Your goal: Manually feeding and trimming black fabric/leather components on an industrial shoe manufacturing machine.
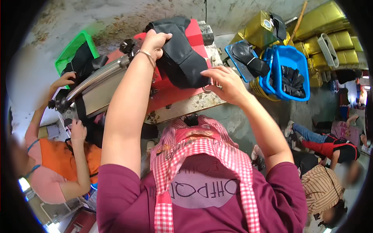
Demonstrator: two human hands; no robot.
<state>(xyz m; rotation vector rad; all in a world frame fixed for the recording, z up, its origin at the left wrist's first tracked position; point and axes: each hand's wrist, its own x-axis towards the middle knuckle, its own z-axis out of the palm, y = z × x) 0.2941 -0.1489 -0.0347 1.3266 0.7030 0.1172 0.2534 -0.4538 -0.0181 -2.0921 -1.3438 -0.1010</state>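
Gripping the black piece point(180, 50) over the red surface point(195, 35) with the left hand point(154, 44). Cannot tell any pinch by the right hand point(225, 80) at its lower right end. Best to steady both ends evenly, avoiding creases.

We've got a grey wall point(105, 19) beyond the left hand point(153, 44), blotched with brown stains; a thin dark cord point(206, 11) hangs down it, sideways between that hand and the right hand point(229, 83). Desk point(178, 110) sits below both: red top, pale near edge, worn and spotted. Floor point(268, 116) is plain grey, right of and nearer us than the right hand. Far right of it, we see stacked gold packages point(322, 17). Bright white patch point(24, 184) well left of and nearer than the left hand; can't tell window or lamp.
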